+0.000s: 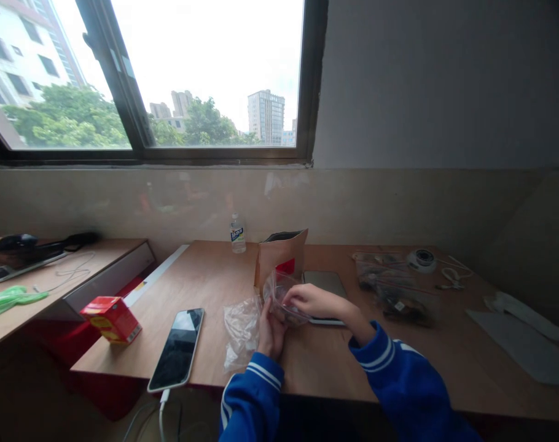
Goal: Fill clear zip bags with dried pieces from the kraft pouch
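Bag is held over the desk, just in front of the pouch; can't tell if its bottom touches the wood. Left hand is clamped on its near left side, thumb up along the film — I read that as a brace, since plastic this limp would likely fold without one. Right hand is bent down at the bag from the other side. Whether its fingertips are pinched together or apart, I can't tell from my feed; film and knuckles hide them.

Pouch stands upright, top gaping, probably parked there for easy reach. Wrapper lies crumpled beside the left hand; silver slab is flat, partly behind the right. Phone sits at the near edge — I'd guess because its cable comes up from below. Filled bags lie off right, seemingly to leave elbow room.
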A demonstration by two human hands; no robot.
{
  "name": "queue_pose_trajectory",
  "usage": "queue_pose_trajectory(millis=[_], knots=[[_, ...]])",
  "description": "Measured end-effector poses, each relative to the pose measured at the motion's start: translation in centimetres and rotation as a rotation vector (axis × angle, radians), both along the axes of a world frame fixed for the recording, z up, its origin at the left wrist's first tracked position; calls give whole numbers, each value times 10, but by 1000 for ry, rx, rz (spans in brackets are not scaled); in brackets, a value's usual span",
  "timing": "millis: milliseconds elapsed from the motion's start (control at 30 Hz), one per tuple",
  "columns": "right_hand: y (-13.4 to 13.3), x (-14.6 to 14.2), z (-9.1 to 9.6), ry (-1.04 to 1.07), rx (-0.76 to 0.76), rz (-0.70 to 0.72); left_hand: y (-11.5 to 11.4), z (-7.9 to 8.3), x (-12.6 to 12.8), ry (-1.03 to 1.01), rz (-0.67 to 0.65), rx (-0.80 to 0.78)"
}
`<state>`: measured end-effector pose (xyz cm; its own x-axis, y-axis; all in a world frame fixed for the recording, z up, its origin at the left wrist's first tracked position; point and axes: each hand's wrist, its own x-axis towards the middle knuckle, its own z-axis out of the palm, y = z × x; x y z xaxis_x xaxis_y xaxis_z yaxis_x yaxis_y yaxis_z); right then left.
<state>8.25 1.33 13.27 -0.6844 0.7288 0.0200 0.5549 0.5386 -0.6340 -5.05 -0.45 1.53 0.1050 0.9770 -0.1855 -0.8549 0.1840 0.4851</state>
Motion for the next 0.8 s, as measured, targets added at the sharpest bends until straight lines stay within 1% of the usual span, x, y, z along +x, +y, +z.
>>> queue_pose_trajectory(millis=[67, 133, 167, 233, 300, 400, 467, 533, 667, 800], knots=[[4, -2, -17, -135, 49, -25, -2, -1, -1, -21, -34, 21], [11, 0, -29, -177, 48, -18, -4, -1, -2, -50, -72, 44], [15, 2, -32, -164, 22, -1, -4, -1, -3, -65, -85, 58], [19, 9, -35, -94, -67, 40, -4, -1, -4, -98, -110, 86], [21, 15, -37, 25, -156, 66, -4, -1, -5, -147, -134, 113], [20, 20, -41, 220, -264, 25, -2, -1, -5, -184, -139, 109], [19, 19, -45, 295, -304, -28, -1, -2, -4, -145, -125, 86], [19, 17, -47, 330, -306, -55, 0, -3, -2, -75, -107, 73], [23, 17, -47, 330, -339, -52, 1, -8, 2, 46, -45, 98], [25, 18, -51, 343, -359, -33, 1, -12, 3, 92, -17, 129]])
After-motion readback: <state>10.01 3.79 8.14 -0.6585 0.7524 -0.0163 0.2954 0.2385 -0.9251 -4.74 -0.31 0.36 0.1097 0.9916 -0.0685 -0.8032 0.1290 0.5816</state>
